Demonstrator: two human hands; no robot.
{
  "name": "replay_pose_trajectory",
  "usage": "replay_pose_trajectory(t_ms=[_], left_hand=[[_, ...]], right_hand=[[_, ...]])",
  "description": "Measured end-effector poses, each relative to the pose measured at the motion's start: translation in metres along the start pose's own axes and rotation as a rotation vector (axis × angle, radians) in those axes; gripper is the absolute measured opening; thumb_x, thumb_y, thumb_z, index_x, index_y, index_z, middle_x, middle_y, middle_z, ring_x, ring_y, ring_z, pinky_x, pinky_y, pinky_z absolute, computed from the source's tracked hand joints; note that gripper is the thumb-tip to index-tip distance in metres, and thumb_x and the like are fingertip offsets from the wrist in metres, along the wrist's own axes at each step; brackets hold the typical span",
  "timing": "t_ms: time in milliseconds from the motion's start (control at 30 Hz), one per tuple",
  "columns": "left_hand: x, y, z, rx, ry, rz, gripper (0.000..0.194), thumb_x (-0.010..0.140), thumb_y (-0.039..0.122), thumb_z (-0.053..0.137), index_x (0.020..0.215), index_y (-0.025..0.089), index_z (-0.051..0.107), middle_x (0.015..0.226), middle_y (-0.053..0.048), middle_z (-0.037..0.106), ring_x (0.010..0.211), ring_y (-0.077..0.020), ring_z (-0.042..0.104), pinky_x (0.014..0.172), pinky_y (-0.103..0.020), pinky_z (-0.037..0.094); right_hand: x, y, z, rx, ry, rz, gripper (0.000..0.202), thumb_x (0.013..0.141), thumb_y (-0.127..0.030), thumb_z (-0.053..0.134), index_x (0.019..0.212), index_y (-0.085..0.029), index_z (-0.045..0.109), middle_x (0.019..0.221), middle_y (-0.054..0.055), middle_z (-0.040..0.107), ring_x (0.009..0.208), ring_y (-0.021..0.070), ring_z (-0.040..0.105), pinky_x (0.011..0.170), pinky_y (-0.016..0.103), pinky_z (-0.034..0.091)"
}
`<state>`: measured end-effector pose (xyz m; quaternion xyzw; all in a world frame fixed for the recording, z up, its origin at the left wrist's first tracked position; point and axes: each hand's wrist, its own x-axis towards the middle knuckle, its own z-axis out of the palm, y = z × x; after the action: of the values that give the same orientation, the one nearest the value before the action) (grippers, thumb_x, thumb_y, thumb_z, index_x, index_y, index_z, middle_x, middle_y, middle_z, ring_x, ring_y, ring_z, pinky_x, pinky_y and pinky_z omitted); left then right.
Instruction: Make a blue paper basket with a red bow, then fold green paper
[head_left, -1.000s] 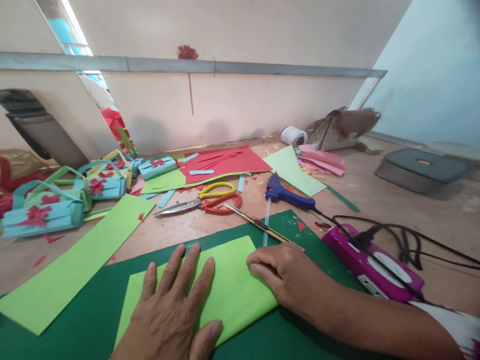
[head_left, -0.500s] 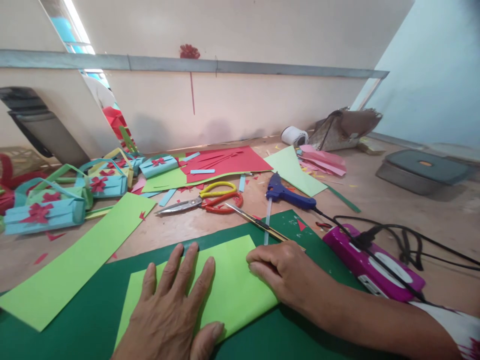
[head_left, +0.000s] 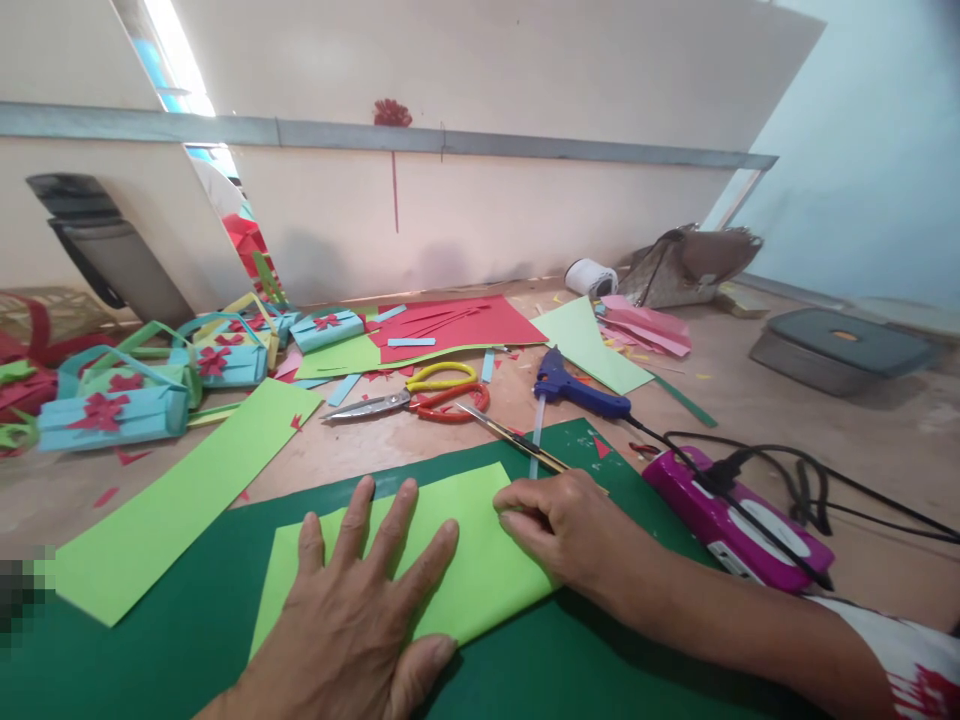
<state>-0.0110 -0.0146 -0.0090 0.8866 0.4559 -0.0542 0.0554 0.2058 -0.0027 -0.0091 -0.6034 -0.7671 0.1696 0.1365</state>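
A folded sheet of light green paper (head_left: 472,540) lies on the dark green mat (head_left: 187,590). My left hand (head_left: 375,600) rests flat on it, fingers spread, holding nothing. At the paper's right edge, my right hand (head_left: 562,525) is closed, its thumb and curled fingers pinching the edge. Just beyond that hand lie a craft knife (head_left: 517,440) and a blue glue gun (head_left: 581,390) with a clear glue stick. Scissors (head_left: 420,395) with yellow and red handles lie above the paper. A long light green strip (head_left: 187,500) is at the left.
Small blue paper bags with red bows (head_left: 112,415) stand at the left, near a grey bottle (head_left: 120,250). Red paper (head_left: 465,325) and scraps lie behind the scissors. A purple power strip (head_left: 739,520) with black cables and a lidded box (head_left: 840,350) are at the right.
The view has shifted slightly, so things at the left appear farther right. My left hand stays spread on the paper, and my right hand stays at its edge with almost no movement.
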Motion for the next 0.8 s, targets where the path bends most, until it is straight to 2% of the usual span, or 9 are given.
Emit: replay_pose_trajectory(t_ms=[133,267,333,400,467,500,633,733,800], left_hand=[[0.002,-0.006,0.003,-0.051,-0.073,0.026,0.059,0.087,0.06,0.036,0.141,0.046,0.019,0.153,-0.005,0.013,0.135,-0.0483,0.004,0.092,-0.078,0.016],[0.0,-0.009,0.006,-0.08,-0.047,0.032,0.053,0.091,0.059,0.024,0.141,0.047,0.014,0.154,-0.004,0.006,0.136,-0.046,-0.002,0.093,-0.078,0.011],[-0.002,-0.009,0.007,-0.084,-0.034,0.03,0.051,0.093,0.057,0.02,0.142,0.047,0.011,0.154,-0.003,0.004,0.136,-0.0445,-0.004,0.094,-0.077,0.009],[-0.003,-0.008,0.006,-0.085,-0.038,0.027,0.05,0.094,0.054,0.018,0.142,0.046,0.01,0.154,-0.002,0.002,0.136,-0.0434,-0.005,0.096,-0.076,0.008],[-0.005,-0.006,0.004,-0.087,-0.055,0.019,0.05,0.094,0.052,0.018,0.143,0.043,0.01,0.154,-0.003,0.001,0.136,-0.0425,-0.006,0.097,-0.075,0.007],[-0.005,-0.005,0.003,-0.09,-0.064,0.016,0.05,0.094,0.052,0.017,0.143,0.042,0.01,0.154,-0.003,0.0,0.136,-0.042,-0.007,0.097,-0.075,0.007],[-0.006,-0.003,-0.003,-0.097,-0.082,0.012,0.051,0.095,0.049,0.018,0.144,0.039,0.009,0.154,-0.004,-0.002,0.136,-0.0411,-0.008,0.098,-0.074,0.007],[-0.006,-0.002,-0.004,-0.098,-0.068,0.021,0.051,0.095,0.048,0.017,0.145,0.038,0.01,0.154,-0.005,-0.001,0.136,-0.0413,-0.007,0.098,-0.074,0.008],[-0.006,-0.002,-0.004,-0.101,-0.057,0.022,0.052,0.095,0.048,0.017,0.146,0.036,0.011,0.154,-0.006,0.0,0.137,-0.0409,-0.007,0.098,-0.074,0.009]], right_hand=[[0.001,-0.002,-0.001,-0.111,-0.031,0.012,0.021,0.079,-0.014,0.047,0.059,-0.018,0.052,0.051,-0.005,0.042,0.05,0.0088,0.035,0.052,0.024,0.024],[-0.002,-0.003,-0.002,-0.346,-0.012,-0.032,0.019,0.087,-0.023,0.049,0.073,-0.02,0.062,0.062,0.001,0.059,0.056,0.0134,0.049,0.052,0.026,0.026],[-0.004,-0.004,-0.003,-0.477,0.034,-0.144,0.015,0.088,-0.021,0.05,0.084,-0.02,0.064,0.076,0.005,0.064,0.066,0.0177,0.055,0.054,0.027,0.03],[-0.003,-0.004,-0.006,-0.54,0.054,-0.348,0.017,0.087,-0.015,0.05,0.097,-0.02,0.064,0.092,0.008,0.064,0.081,0.0213,0.057,0.06,0.028,0.036],[0.0,-0.005,-0.009,-0.523,-0.001,-0.535,0.025,0.087,-0.011,0.049,0.108,-0.02,0.06,0.103,0.009,0.062,0.09,0.022,0.055,0.067,0.03,0.04],[0.001,-0.006,-0.011,-0.501,-0.045,-0.582,0.028,0.086,-0.01,0.049,0.11,-0.02,0.059,0.105,0.009,0.061,0.091,0.0216,0.055,0.069,0.03,0.041],[-0.002,-0.018,-0.02,-0.469,-0.199,-0.53,0.029,0.083,-0.005,0.047,0.106,-0.017,0.061,0.103,0.01,0.061,0.095,0.023,0.056,0.075,0.033,0.045],[-0.012,-0.03,-0.02,-0.465,-0.22,-0.505,0.03,0.092,-0.022,0.044,0.119,-0.014,0.054,0.097,0.013,0.062,0.092,0.0267,0.057,0.076,0.039,0.047],[-0.019,-0.035,-0.018,-0.454,-0.209,-0.506,0.048,0.093,-0.043,0.043,0.13,-0.013,0.046,0.101,0.017,0.061,0.097,0.0314,0.057,0.076,0.044,0.048]])
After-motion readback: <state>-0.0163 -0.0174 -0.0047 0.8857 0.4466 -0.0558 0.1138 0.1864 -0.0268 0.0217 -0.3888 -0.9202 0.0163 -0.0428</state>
